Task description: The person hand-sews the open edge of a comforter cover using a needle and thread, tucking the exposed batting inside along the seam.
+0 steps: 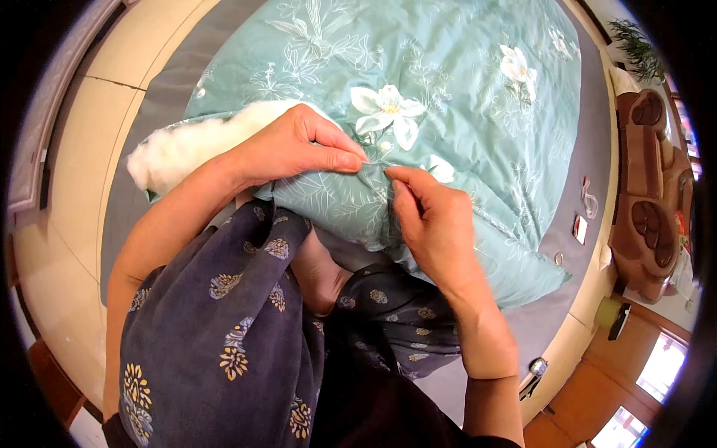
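Note:
A green quilt cover [478,112] with white flowers lies spread in front of me. White fluffy filling [216,138] shows at its open edge on the left. My left hand [314,145] pinches the fabric edge between thumb and forefinger near the middle. Just to its right, my right hand [437,213] is closed in a pinch, fingertips close to the same edge. What sits between those right fingertips is too small to make out. Below both hands, a fold of the cover hangs over toward my bare foot [323,276].
Under the quilt cover is a grey mat [168,104] on a tiled floor [93,127]. A small white packet [579,228], a thin looped item [589,200] and a small ring [558,258] lie at the right. Beyond stands a brown sofa [635,179].

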